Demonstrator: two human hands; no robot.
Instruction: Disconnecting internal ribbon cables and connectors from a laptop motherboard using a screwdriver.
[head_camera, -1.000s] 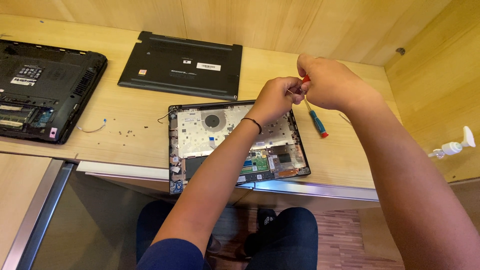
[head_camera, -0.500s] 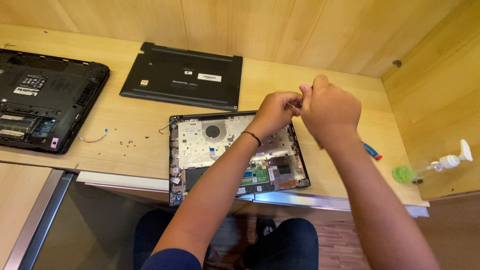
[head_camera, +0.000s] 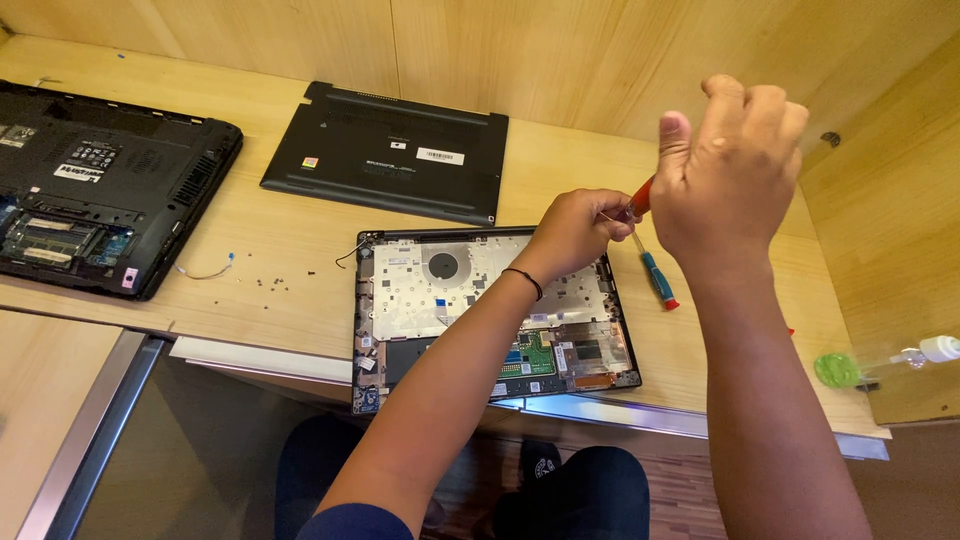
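My right hand (head_camera: 735, 165) grips a red-handled screwdriver (head_camera: 640, 197); my left hand (head_camera: 575, 232) apparently pinches its tip, steadying it above the opened laptop (head_camera: 480, 300) at the bench's front edge.

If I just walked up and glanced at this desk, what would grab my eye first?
Probably the two hands raised together at centre right: the right hand grips a red-handled screwdriver while the left hand pinches near its tip. Right beneath them lies an opened laptop with its fan and circuit board bare, its black bottom cover lying behind it.
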